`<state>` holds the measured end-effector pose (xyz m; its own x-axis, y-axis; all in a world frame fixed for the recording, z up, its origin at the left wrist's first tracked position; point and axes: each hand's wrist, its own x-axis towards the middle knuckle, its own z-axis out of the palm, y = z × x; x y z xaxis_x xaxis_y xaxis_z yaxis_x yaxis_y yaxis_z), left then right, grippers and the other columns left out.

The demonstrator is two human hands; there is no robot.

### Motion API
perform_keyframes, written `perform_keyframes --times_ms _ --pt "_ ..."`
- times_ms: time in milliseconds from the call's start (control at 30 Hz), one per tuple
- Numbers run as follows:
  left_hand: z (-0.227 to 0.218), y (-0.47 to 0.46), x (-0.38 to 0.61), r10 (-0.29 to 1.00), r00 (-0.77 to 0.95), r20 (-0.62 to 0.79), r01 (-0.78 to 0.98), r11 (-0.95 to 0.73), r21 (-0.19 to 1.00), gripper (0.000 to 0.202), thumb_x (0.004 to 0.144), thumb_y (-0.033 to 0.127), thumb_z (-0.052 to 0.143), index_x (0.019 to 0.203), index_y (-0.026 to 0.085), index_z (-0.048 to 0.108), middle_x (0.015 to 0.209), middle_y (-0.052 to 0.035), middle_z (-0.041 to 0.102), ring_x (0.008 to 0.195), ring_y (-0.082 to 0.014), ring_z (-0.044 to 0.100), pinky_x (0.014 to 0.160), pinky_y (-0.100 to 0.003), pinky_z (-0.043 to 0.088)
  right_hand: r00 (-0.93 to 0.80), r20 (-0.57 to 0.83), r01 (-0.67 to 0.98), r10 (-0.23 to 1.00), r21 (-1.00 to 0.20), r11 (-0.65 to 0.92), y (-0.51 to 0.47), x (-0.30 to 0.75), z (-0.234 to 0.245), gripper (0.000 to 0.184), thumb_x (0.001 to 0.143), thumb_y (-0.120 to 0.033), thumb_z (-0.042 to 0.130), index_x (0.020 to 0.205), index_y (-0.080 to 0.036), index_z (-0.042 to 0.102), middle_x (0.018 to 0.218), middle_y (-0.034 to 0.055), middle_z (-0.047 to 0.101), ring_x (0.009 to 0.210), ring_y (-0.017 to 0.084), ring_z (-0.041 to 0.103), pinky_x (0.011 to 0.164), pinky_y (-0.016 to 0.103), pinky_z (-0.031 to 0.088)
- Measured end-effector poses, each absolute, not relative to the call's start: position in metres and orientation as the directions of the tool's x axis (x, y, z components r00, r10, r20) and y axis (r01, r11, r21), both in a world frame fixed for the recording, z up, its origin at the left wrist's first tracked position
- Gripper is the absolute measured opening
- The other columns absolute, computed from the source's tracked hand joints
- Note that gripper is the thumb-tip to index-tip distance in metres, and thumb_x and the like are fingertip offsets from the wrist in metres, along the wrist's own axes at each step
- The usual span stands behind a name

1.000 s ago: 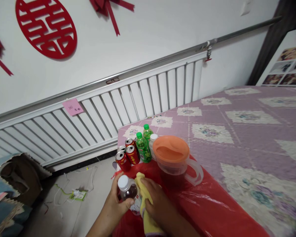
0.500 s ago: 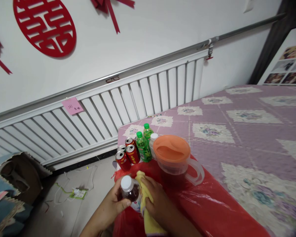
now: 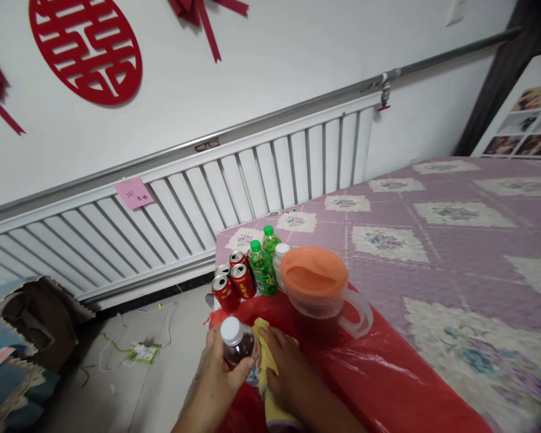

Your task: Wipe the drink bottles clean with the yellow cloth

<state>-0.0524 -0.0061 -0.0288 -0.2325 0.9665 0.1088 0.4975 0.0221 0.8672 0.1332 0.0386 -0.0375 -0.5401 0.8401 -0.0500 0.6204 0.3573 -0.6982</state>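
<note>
My left hand [image 3: 223, 373] is closed round a plastic bottle [image 3: 240, 349] with a white cap and dark liquid inside, tilted slightly. In my right hand [image 3: 284, 358] is a yellow cloth [image 3: 270, 385], pressed against the bottle's right side. Both hands are over a red plastic sheet [image 3: 388, 373]. Just beyond them stands a clear pitcher [image 3: 315, 304] with an orange lid, its handle to the right. Left of it are two green-capped bottles [image 3: 263, 270], a white-capped bottle [image 3: 280, 264] and several red drink cans [image 3: 225, 291].
A purple floral cover [image 3: 388, 276] spreads to the right and back. Behind it runs a white radiator [image 3: 261, 177], with glasses [image 3: 207, 145] on top and a pink note [image 3: 134, 193] on it. On the floor at left lie a power strip [image 3: 144, 353] and cables.
My left hand has shifted slightly right and its grip on the bottle has turned a little. The cloth's upper end has moved slightly right and down beside the bottle.
</note>
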Motion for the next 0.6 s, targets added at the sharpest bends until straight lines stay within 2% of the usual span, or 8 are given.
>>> perform_keyframes --times_ms 67,133,200,300,367,500,600 --pt "-0.03 -0.004 -0.05 0.952 -0.279 0.126 0.503 0.033 0.863 0.059 0.07 0.033 0.073 0.125 0.02 0.058 0.125 -0.0104 0.057 0.117 -0.0291 0.061 0.096 -0.037 0.054 -0.513 -0.017 0.618 0.858 -0.701 0.356 0.042 0.133 -0.042 0.08 0.069 -0.007 0.05 0.149 -0.012 0.045 0.151 0.0162 0.05 0.137 0.032 0.048 0.118 0.049 0.035" --pt "-0.027 -0.002 -0.05 0.952 -0.28 0.128 0.48 0.023 0.877 0.059 0.069 0.03 0.072 0.125 0.019 0.057 0.123 -0.0101 0.057 0.115 -0.0282 0.061 0.094 -0.037 0.055 -0.478 0.076 0.591 0.875 -0.709 0.384 0.046 0.135 -0.048 0.076 0.07 -0.007 0.049 0.146 -0.013 0.047 0.146 0.0159 0.055 0.134 0.031 0.05 0.116 0.05 0.038" --pt "-0.022 -0.001 -0.051 0.964 -0.245 0.1 0.431 0.016 0.902 0.067 0.069 0.028 0.071 0.133 0.018 0.051 0.126 -0.0111 0.057 0.116 -0.0271 0.062 0.097 -0.037 0.054 -0.421 0.256 0.528 0.87 -0.711 0.464 0.049 0.137 -0.054 0.07 0.073 -0.007 0.046 0.143 -0.013 0.049 0.145 0.0162 0.054 0.134 0.029 0.05 0.116 0.05 0.039" --pt "-0.017 0.0 -0.053 0.977 -0.208 0.037 0.347 0.039 0.937 0.079 0.071 0.025 0.07 0.141 0.017 0.036 0.133 -0.0138 0.059 0.115 -0.0253 0.064 0.099 -0.037 0.053 -0.309 0.546 0.425 0.779 -0.653 0.627 0.046 0.141 -0.058 0.066 0.079 -0.007 0.045 0.144 -0.015 0.044 0.146 0.0166 0.05 0.138 0.026 0.046 0.116 0.046 0.041" --pt "-0.017 0.001 -0.053 0.98 -0.2 0.02 0.318 0.045 0.947 0.076 0.07 0.023 0.07 0.139 0.017 0.037 0.13 -0.0138 0.063 0.113 -0.0255 0.066 0.097 -0.038 0.054 -0.287 0.656 0.381 0.698 -0.591 0.711 0.04 0.141 -0.057 0.068 0.08 -0.007 0.048 0.147 -0.018 0.039 0.147 0.0146 0.048 0.139 0.024 0.043 0.116 0.043 0.041" --pt "-0.015 -0.001 -0.053 0.992 -0.12 0.023 0.292 0.013 0.956 0.068 0.068 0.019 0.068 0.132 0.018 0.044 0.124 -0.0123 0.068 0.11 -0.0263 0.067 0.099 -0.039 0.053 -0.339 0.705 0.356 0.624 -0.518 0.778 0.028 0.137 -0.055 0.082 0.074 -0.004 0.051 0.152 -0.021 0.032 0.151 0.0131 0.043 0.144 0.025 0.037 0.119 0.045 0.038" --pt "-0.008 -0.003 -0.055 1.0 0.007 -0.015 0.258 0.013 0.966 0.069 0.067 0.017 0.066 0.133 0.017 0.044 0.127 -0.0133 0.066 0.116 -0.0276 0.065 0.106 -0.042 0.049 -0.395 0.624 0.344 0.675 -0.581 0.738 0.031 0.135 -0.055 0.086 0.072 -0.006 0.051 0.154 -0.017 0.03 0.157 0.0153 0.038 0.148 0.028 0.031 0.121 0.051 0.033"
